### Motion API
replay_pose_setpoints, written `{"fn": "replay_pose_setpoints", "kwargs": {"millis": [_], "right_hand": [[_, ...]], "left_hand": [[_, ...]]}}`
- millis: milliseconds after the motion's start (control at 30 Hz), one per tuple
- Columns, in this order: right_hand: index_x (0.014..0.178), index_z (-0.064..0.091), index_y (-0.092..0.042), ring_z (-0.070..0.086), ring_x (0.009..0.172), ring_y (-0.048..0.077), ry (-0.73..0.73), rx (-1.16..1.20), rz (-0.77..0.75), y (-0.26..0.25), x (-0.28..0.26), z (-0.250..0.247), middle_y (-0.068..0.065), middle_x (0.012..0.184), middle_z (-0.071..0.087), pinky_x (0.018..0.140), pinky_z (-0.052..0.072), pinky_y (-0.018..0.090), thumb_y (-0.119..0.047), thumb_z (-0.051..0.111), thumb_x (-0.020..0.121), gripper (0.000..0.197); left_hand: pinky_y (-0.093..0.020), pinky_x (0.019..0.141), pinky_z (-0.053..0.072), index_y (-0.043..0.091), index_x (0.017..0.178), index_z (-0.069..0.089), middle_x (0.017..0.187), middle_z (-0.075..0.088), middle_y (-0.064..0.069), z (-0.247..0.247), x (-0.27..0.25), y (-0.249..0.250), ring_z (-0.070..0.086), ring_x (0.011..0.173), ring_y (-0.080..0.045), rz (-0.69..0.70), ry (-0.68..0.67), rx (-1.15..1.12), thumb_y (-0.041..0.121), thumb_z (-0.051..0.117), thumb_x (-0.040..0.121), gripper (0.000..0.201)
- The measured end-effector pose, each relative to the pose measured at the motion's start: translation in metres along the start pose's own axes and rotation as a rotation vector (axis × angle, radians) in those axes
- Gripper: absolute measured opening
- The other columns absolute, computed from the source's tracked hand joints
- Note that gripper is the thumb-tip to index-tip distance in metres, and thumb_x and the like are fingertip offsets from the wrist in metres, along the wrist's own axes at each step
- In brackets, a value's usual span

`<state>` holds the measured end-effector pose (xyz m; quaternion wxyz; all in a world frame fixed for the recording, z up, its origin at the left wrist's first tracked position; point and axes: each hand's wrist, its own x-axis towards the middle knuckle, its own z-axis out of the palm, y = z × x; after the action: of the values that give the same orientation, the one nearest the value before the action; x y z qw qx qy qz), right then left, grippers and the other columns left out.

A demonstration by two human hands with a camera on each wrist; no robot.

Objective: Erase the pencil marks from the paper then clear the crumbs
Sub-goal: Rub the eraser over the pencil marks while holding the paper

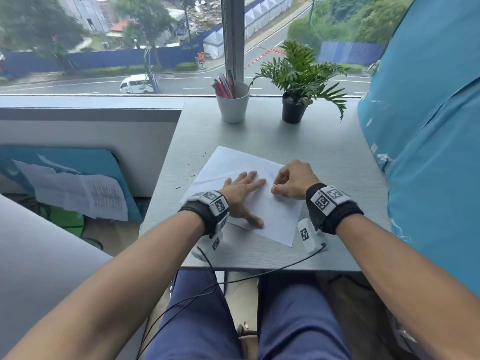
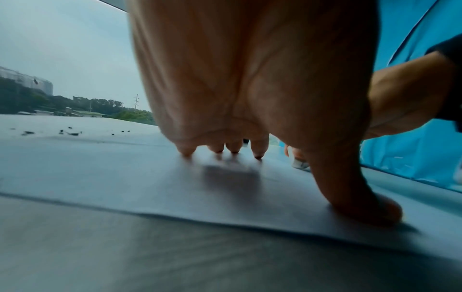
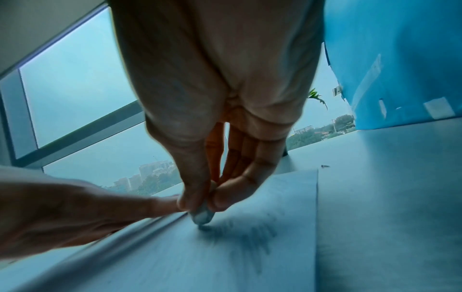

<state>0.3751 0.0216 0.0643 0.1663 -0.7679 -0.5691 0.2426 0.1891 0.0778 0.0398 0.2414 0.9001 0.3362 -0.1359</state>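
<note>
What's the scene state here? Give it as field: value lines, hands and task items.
left hand: flat, fingers spread, pressing the paper down
right hand: pinching the eraser, tip on the sheet
pencil marks: grey smudge beside the eraser tip, not yet gone
crumbs: dark specks on the table off the paper's left edge
stage: erasing; crumbs uncleared
background: cup of pens, potted plant by the window
</note>
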Motion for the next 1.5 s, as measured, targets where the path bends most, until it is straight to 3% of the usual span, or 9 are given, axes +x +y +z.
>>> {"fn": "replay_pose_setpoints", "kwargs": {"millis": [133,267,400,533,667,767,900,1267,1500], "right_hand": [[0.080,0.078,-0.013,0.064,0.070,0.010,0.083,0.049,-0.002,-0.005,-0.001,0.007,0.000,0.075,0.073,0.064,0.044,0.017,-0.022,0.078,0.074,0.010],[0.074,0.077,-0.013,0.056,0.062,0.005,-0.119,-0.011,-0.145,-0.016,-0.016,0.022,-0.009,0.065,0.062,0.053,0.036,0.011,-0.021,0.076,0.076,0.008],[0.075,0.077,-0.011,0.060,0.068,0.013,0.002,0.029,-0.044,-0.007,-0.003,0.007,0.000,0.069,0.066,0.056,0.040,0.017,-0.021,0.074,0.076,0.011],[0.073,0.075,-0.009,0.056,0.059,0.010,-0.191,-0.063,-0.159,-0.020,-0.022,0.021,0.002,0.066,0.067,0.054,0.044,0.021,-0.021,0.073,0.080,0.014],[0.079,0.078,-0.007,0.063,0.071,0.015,0.028,-0.009,-0.030,-0.005,-0.006,0.004,0.006,0.076,0.073,0.063,0.045,0.020,-0.021,0.073,0.079,0.015],[0.073,0.074,-0.006,0.060,0.061,0.014,-0.165,-0.097,-0.147,-0.018,-0.021,0.018,0.007,0.072,0.072,0.056,0.046,0.023,-0.022,0.071,0.080,0.018],[0.078,0.078,-0.009,0.064,0.069,0.014,0.016,-0.007,-0.016,-0.006,-0.005,0.003,0.007,0.076,0.074,0.062,0.047,0.022,-0.022,0.074,0.077,0.014],[0.073,0.072,-0.008,0.061,0.068,0.014,-0.159,-0.119,-0.132,-0.020,-0.023,0.015,0.000,0.072,0.067,0.056,0.045,0.021,-0.025,0.073,0.080,0.017],[0.084,0.078,-0.010,0.063,0.083,0.016,0.003,-0.095,0.051,0.010,-0.019,-0.008,0.004,0.085,0.072,0.071,0.044,0.021,-0.024,0.077,0.078,0.016]], "left_hand": [[-0.060,0.115,-0.016,0.043,0.155,-0.012,0.161,-0.031,0.003,-0.007,0.007,0.003,-0.029,0.147,-0.024,-0.077,-0.100,0.063,0.072,0.080,0.061,0.135],[-0.065,0.114,-0.014,0.043,0.154,-0.015,0.159,-0.036,0.002,-0.007,0.010,0.003,-0.031,0.146,-0.025,-0.090,-0.116,0.084,0.073,0.080,0.059,0.137],[-0.065,0.114,-0.015,0.046,0.154,-0.014,0.159,-0.035,0.003,-0.004,0.012,0.002,-0.032,0.146,-0.025,-0.091,-0.103,0.060,0.072,0.082,0.056,0.139],[-0.066,0.114,-0.014,0.045,0.153,-0.017,0.159,-0.036,0.003,-0.003,0.012,0.001,-0.032,0.146,-0.025,-0.096,-0.107,0.059,0.073,0.081,0.055,0.141],[-0.066,0.114,-0.014,0.045,0.154,-0.014,0.160,-0.034,0.002,-0.003,0.012,0.004,-0.031,0.147,-0.026,-0.100,-0.090,0.036,0.071,0.082,0.056,0.140],[-0.067,0.113,-0.013,0.044,0.154,-0.017,0.159,-0.036,0.002,-0.002,0.011,0.003,-0.032,0.146,-0.027,-0.108,-0.096,0.046,0.074,0.081,0.056,0.141],[-0.067,0.113,-0.013,0.045,0.154,-0.014,0.160,-0.034,0.001,-0.002,0.012,0.006,-0.030,0.147,-0.027,-0.114,-0.083,0.046,0.073,0.081,0.055,0.140],[-0.070,0.113,-0.010,0.043,0.153,-0.020,0.158,-0.037,0.001,0.003,0.010,0.012,-0.031,0.147,-0.028,-0.173,-0.086,0.044,0.078,0.078,0.054,0.143],[-0.075,0.109,-0.009,0.037,0.155,-0.018,0.161,-0.032,0.000,0.002,0.006,0.023,-0.027,0.149,-0.028,-0.269,-0.086,0.069,0.088,0.068,0.053,0.143]]}}
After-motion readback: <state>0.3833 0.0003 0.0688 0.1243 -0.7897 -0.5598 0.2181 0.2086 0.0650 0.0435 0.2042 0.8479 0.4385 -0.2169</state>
